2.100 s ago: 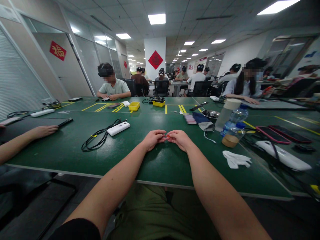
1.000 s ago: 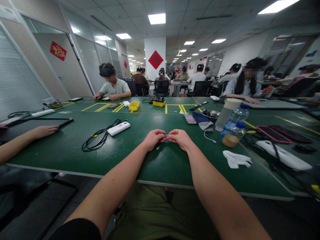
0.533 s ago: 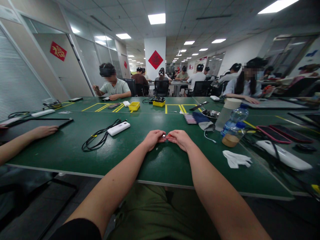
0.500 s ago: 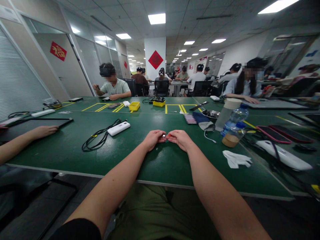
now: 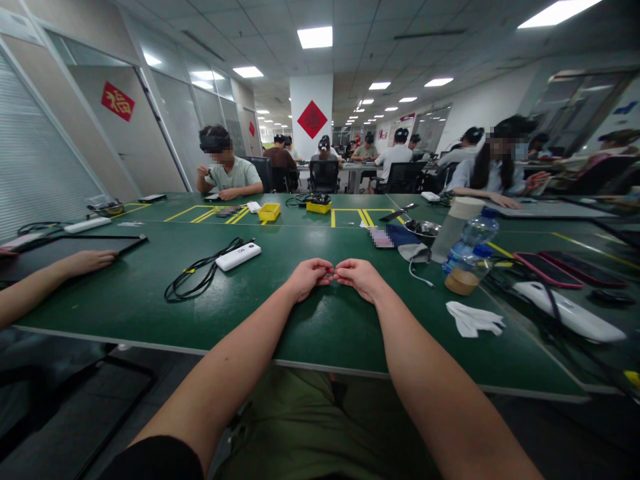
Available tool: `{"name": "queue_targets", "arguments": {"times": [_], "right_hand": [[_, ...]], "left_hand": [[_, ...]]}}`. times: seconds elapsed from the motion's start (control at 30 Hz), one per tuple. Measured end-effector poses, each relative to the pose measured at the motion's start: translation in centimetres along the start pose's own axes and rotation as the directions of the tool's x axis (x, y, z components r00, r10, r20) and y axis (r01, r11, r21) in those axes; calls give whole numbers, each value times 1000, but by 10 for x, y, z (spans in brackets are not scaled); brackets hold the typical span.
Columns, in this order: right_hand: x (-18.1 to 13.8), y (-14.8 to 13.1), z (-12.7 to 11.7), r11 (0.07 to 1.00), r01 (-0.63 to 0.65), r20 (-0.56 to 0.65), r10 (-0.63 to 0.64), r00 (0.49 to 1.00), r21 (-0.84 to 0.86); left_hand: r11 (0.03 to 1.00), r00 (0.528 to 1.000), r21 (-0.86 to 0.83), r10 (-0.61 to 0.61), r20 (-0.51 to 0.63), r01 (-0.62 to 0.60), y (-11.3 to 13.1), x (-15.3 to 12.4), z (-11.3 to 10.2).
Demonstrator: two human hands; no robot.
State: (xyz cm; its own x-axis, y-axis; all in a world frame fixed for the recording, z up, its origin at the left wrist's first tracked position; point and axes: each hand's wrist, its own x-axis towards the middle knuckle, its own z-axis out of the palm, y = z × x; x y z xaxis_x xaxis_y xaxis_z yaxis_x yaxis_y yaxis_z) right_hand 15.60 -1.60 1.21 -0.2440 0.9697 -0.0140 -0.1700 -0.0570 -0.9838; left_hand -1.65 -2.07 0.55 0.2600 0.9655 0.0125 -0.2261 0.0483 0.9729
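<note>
Above the green table [image 5: 240,313], my left hand [image 5: 309,279] and my right hand [image 5: 361,277] meet fingertip to fingertip. Both are closed in a pinch around a small red piece [image 5: 329,271], mostly covered by the fingers and too small to name exactly. Left of my hands lies a white power bank [image 5: 239,257] with a coiled black cable [image 5: 187,280]. To the right, a white cable [image 5: 419,275] and a crumpled white tissue [image 5: 474,319] rest on the table.
Bottles [image 5: 467,267], a metal bowl [image 5: 423,230], phones [image 5: 547,270] and another white power bank [image 5: 567,310] are at the right. Yellow trays [image 5: 269,213] stand farther back. At the left, another person's hand [image 5: 90,263] rests on a black flat panel [image 5: 37,257].
My fingertips have shifted slightly on the small piece. Its silvery part, visible before at my left fingers, is now hidden, and less red shows at my right fingers.
</note>
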Motion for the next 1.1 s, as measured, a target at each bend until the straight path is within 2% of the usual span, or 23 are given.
{"name": "queue_targets", "arguments": {"times": [0.23,0.43,0.87,1.1], "right_hand": [[2,0,-1,997,-18,17,17,1000,75],[4,2,-2,998,-2,33,0,999,56],[3,0,-3,996,-6,38,2,999,92],[4,2,-3,999,-7,27,6,1000,48]], "left_hand": [[999,1000,-41,-8,8,8,2,-1,-2],[997,998,48,57,35,-59,-1,-2,-3],[997,999,-72,-36,13,37,4,-2,-1],[999,1000,-35,-11,18,11,2,-3,-1]]}}
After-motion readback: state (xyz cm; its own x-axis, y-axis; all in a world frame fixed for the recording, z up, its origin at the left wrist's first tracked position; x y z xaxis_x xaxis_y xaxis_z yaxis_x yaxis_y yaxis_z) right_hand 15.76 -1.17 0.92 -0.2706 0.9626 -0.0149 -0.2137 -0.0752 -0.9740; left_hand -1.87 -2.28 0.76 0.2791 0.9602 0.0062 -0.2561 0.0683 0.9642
